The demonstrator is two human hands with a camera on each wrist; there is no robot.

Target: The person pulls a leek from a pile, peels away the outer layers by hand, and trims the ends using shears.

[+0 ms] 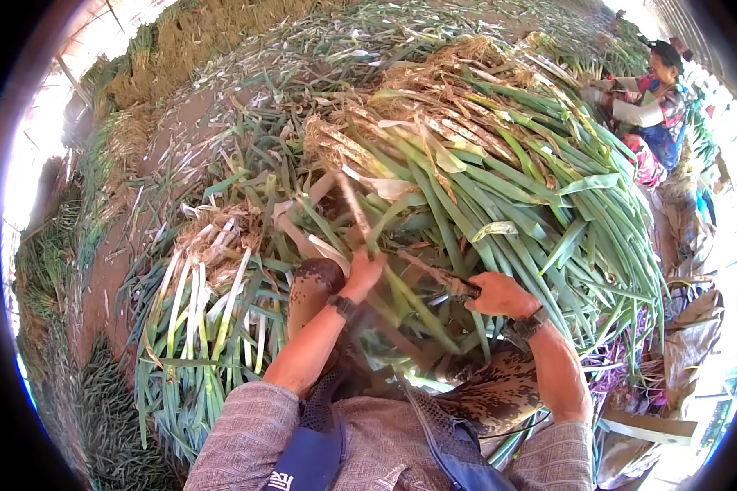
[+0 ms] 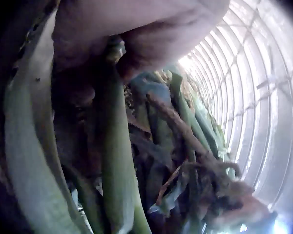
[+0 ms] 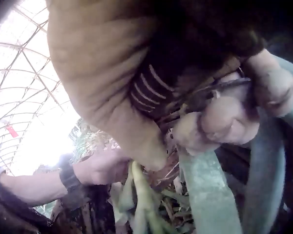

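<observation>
Holding a long green leek with a pale stem in the left hand, closed snugly around it, with the pale end up toward 11 o'clock and green leaves down toward 4. Pinching a dry brown withered stalk in the right hand, over at 3 o'clock from the left one, with fingers curled in tight. Can't make out anything else tucked inside that grip, way too dark in the wrist view. Working right beside a massive heap of green-leaved leeks with brown rooty ends, up at 1 o'clock. Got a smaller bundle of white-stemmed leeks too, over at 9 o'clock. Wearing a grey patterned long-sleeved top and dark wristbands. Sharing the place with another person in a dark cap, out at 2 o'clock.
</observation>
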